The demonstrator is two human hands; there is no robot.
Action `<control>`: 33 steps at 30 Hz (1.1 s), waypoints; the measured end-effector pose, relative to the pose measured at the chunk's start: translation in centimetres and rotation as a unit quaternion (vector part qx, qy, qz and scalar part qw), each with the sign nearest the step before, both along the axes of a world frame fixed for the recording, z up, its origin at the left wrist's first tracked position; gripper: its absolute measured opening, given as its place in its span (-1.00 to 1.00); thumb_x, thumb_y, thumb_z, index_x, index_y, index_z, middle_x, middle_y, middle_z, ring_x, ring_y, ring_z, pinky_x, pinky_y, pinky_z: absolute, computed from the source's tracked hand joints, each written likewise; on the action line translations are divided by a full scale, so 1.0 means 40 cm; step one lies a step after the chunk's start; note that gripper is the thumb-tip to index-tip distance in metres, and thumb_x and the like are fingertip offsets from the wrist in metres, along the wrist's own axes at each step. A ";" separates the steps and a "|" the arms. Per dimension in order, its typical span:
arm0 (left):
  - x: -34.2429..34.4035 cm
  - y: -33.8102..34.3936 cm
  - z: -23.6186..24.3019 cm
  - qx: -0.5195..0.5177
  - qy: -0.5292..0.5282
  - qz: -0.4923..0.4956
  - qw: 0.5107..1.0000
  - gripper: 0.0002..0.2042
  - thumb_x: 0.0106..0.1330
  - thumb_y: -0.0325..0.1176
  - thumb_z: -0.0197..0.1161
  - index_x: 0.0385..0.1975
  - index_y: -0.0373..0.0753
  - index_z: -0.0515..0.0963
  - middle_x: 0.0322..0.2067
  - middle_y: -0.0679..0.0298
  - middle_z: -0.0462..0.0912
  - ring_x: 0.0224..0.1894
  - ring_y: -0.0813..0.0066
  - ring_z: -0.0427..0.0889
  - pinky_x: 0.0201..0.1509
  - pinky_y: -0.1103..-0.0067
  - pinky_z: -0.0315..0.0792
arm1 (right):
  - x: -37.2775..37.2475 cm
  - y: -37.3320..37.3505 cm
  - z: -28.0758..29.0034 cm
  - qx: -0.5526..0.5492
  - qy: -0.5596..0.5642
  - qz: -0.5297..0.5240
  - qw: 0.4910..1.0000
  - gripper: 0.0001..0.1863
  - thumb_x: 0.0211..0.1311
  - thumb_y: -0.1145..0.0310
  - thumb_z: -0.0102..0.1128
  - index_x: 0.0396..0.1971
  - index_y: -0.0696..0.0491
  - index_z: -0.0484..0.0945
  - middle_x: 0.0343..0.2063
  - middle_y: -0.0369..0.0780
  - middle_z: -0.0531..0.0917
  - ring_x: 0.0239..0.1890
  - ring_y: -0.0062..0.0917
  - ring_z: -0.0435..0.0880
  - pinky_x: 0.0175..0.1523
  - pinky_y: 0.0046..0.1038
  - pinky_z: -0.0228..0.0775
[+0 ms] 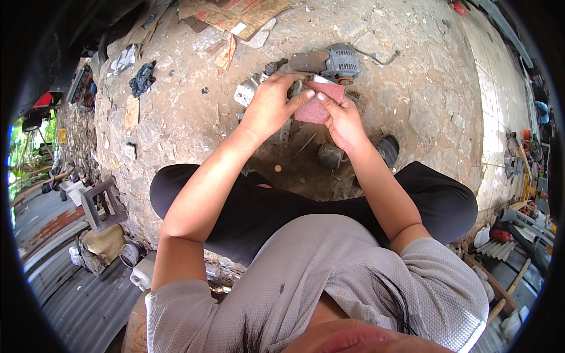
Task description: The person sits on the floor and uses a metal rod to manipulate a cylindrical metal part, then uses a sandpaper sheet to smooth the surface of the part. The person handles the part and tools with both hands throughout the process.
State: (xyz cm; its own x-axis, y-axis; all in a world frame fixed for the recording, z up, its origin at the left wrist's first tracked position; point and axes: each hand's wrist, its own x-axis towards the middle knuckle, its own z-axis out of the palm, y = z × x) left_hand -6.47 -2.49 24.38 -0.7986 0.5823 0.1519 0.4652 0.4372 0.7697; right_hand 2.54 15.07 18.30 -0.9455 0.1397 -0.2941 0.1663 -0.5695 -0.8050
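Note:
In front of me, over the dirt floor, my right hand (344, 122) pinches a piece of reddish-pink sandpaper (328, 97) between thumb and fingers. My left hand (274, 105) is curled around a small grey metal part (296, 90), its thumb touching the sandpaper's left edge. Most of that part is hidden by my fingers and the sheet. Just beyond my hands lies a grey electric motor (342, 60) with a vented end. A silvery metal block (246, 92) sits left of my left hand. Closer to me stands a dark metal cylinder (331, 156).
A thin rod (304, 146) lies between my legs. Flattened cardboard (241, 16) is at the far side, and a dark crumpled cloth (142, 79) at the left. A hollow concrete block (104, 203) stands near corrugated metal sheets (88, 306). Pale tiles (493, 123) run along the right.

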 end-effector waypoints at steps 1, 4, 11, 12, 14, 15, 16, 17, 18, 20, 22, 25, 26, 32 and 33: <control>-0.003 0.002 -0.005 -0.010 -0.007 0.011 1.000 -0.60 0.43 -0.10 0.32 0.03 -0.32 0.65 -0.11 -0.07 0.71 -0.02 -0.02 0.71 0.10 0.27 0.54 | -0.003 0.003 0.000 0.021 0.001 -0.009 1.000 -0.66 0.51 0.36 0.19 0.15 0.20 0.55 0.02 -0.21 0.69 0.07 -0.48 0.68 0.18 -0.32 0.53; -0.011 -0.009 -0.014 0.000 -0.034 0.025 0.999 -0.58 0.56 -0.05 0.13 -0.01 -0.35 0.65 -0.18 -0.11 0.70 -0.09 -0.01 0.71 0.04 0.28 0.52 | -0.003 -0.001 0.043 0.212 0.017 -0.014 0.977 -0.70 0.49 0.41 0.17 0.12 0.18 0.60 0.02 -0.21 0.71 0.07 -0.44 0.69 0.17 -0.37 0.51; -0.018 -0.005 -0.011 0.074 -0.229 0.063 0.968 -0.49 0.62 0.00 0.02 -0.14 -0.45 0.62 -0.29 0.00 0.70 -0.24 0.17 0.63 0.01 0.37 0.47 | 0.005 -0.024 0.118 0.636 0.281 -0.036 0.718 -0.66 0.31 0.54 0.22 0.08 0.10 0.66 -0.02 -0.10 0.72 0.02 -0.16 0.71 0.17 -0.34 0.52; -0.020 -0.006 -0.021 0.080 -0.208 0.060 0.973 -0.49 0.62 -0.01 0.02 -0.14 -0.46 0.62 -0.29 0.03 0.70 -0.23 0.22 0.63 0.02 0.38 0.47 | 0.009 -0.031 0.096 0.601 0.166 0.010 0.781 -0.64 0.29 0.58 0.21 0.08 0.09 0.66 -0.05 -0.07 0.73 0.01 -0.17 0.72 0.16 -0.30 0.53; -0.018 -0.008 -0.024 0.089 -0.171 0.055 0.980 -0.49 0.63 -0.01 0.00 -0.14 -0.45 0.62 -0.27 0.00 0.68 -0.17 0.18 0.59 0.08 0.36 0.44 | 0.015 -0.026 0.109 0.597 0.206 -0.066 0.772 -0.64 0.28 0.58 0.22 0.07 0.09 0.66 -0.06 -0.05 0.72 0.00 -0.14 0.71 0.12 -0.28 0.55; -0.012 -0.003 -0.019 0.094 -0.157 0.052 0.982 -0.49 0.63 -0.01 0.00 -0.14 -0.44 0.63 -0.25 -0.06 0.67 -0.11 0.08 0.56 0.11 0.32 0.40 | 0.013 -0.030 0.130 0.593 0.226 -0.103 0.766 -0.64 0.27 0.58 0.23 0.07 0.09 0.66 -0.06 -0.04 0.72 0.00 -0.12 0.71 0.10 -0.27 0.56; -0.011 -0.003 -0.018 0.098 -0.142 0.049 0.984 -0.50 0.63 -0.02 -0.01 -0.14 -0.43 0.63 -0.23 -0.11 0.66 -0.05 -0.01 0.53 0.15 0.29 0.37 | 0.011 -0.036 0.151 0.573 0.250 -0.119 0.771 -0.65 0.29 0.57 0.22 0.07 0.09 0.66 -0.08 -0.04 0.73 -0.02 -0.11 0.71 0.09 -0.27 0.56; -0.011 -0.003 -0.018 0.103 -0.140 0.054 0.983 -0.50 0.63 -0.02 -0.01 -0.15 -0.43 0.63 -0.23 -0.11 0.65 -0.04 -0.01 0.52 0.16 0.29 0.37 | 0.012 -0.033 0.139 0.588 0.225 -0.070 0.774 -0.66 0.31 0.56 0.21 0.07 0.09 0.66 -0.07 -0.05 0.73 0.00 -0.13 0.71 0.11 -0.28 0.55; -0.013 -0.002 -0.019 0.108 -0.138 0.056 0.983 -0.51 0.63 -0.03 -0.01 -0.15 -0.42 0.63 -0.24 -0.11 0.64 -0.03 -0.01 0.51 0.16 0.28 0.36 | 0.015 -0.026 0.112 0.601 0.198 -0.024 0.774 -0.67 0.33 0.55 0.20 0.07 0.10 0.66 -0.05 -0.05 0.73 0.02 -0.14 0.71 0.12 -0.28 0.55; -0.018 -0.003 -0.024 0.107 -0.146 0.058 0.982 -0.51 0.63 -0.03 -0.01 -0.16 -0.42 0.63 -0.25 -0.11 0.63 -0.02 -0.02 0.50 0.15 0.27 0.36 | 0.007 -0.023 0.085 0.604 0.085 0.092 0.787 -0.71 0.38 0.53 0.16 0.06 0.12 0.65 0.00 -0.07 0.73 0.07 -0.18 0.71 0.17 -0.29 0.53; -0.023 -0.010 -0.035 0.097 -0.165 0.055 0.980 -0.51 0.63 -0.04 -0.01 -0.16 -0.42 0.63 -0.26 -0.12 0.61 -0.04 -0.05 0.49 0.14 0.26 0.37 | 0.020 -0.039 0.107 0.580 0.166 -0.041 0.797 -0.73 0.38 0.53 0.17 0.03 0.13 0.66 -0.01 -0.05 0.73 0.05 -0.15 0.71 0.15 -0.28 0.53; -0.013 0.000 -0.010 0.082 -0.116 0.066 0.988 -0.51 0.63 -0.04 -0.01 -0.19 -0.42 0.63 -0.28 -0.12 0.58 -0.06 -0.04 0.49 0.13 0.26 0.36 | 0.012 -0.047 0.143 0.566 0.228 -0.066 0.790 -0.74 0.40 0.50 0.17 0.03 0.15 0.66 0.00 -0.05 0.72 0.06 -0.15 0.71 0.17 -0.29 0.52; -0.021 -0.002 -0.023 0.085 -0.122 0.051 0.988 -0.52 0.63 -0.05 -0.01 -0.21 -0.43 0.62 -0.27 -0.12 0.57 -0.06 -0.03 0.49 0.13 0.26 0.36 | 0.014 -0.039 0.117 0.580 0.186 -0.013 0.793 -0.73 0.41 0.49 0.17 0.05 0.15 0.65 0.02 -0.05 0.72 0.09 -0.17 0.70 0.19 -0.30 0.52; -0.015 -0.001 -0.029 0.068 -0.138 0.053 0.987 -0.53 0.62 -0.07 0.01 -0.21 -0.45 0.62 -0.25 -0.10 0.56 -0.04 0.01 0.49 0.14 0.30 0.36 | 0.007 -0.047 0.119 0.515 0.242 -0.122 0.813 -0.75 0.45 0.45 0.15 0.03 0.17 0.66 -0.01 -0.02 0.73 0.05 -0.15 0.72 0.16 -0.32 0.53; -0.013 -0.001 -0.028 0.082 -0.137 0.057 0.986 -0.53 0.62 -0.07 0.02 -0.22 -0.45 0.62 -0.25 -0.10 0.56 -0.04 0.01 0.49 0.14 0.30 0.36 | 0.006 -0.042 0.115 0.549 0.161 -0.037 0.819 -0.74 0.46 0.44 0.15 0.04 0.17 0.65 0.00 -0.02 0.73 0.06 -0.16 0.72 0.17 -0.32 0.52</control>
